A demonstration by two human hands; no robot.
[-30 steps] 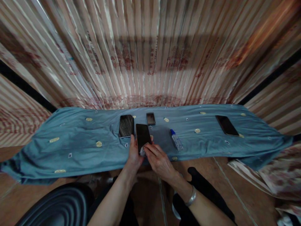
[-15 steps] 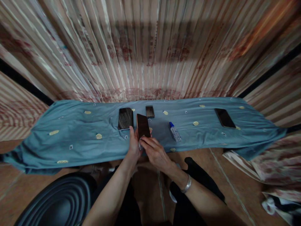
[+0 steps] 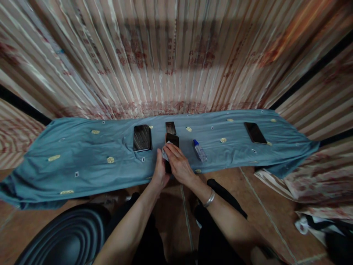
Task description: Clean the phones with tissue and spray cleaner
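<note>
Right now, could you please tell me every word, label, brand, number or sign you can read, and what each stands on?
No text can be read.
Striped backdrop: red marks resembling characters, too blurred to read.
Blue-green cloth: small pale rectangles, any lettering too small.
Blue-capped bottle: nothing legible.
Held phone: no readable lettering on its uncovered part.

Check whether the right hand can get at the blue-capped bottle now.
Likely yes: the blue-capped bottle lies to the right of the right hand, nothing visible between them. That hand is holding a white wipe against the phone in the left hand, though, so it may need freeing first.
</note>
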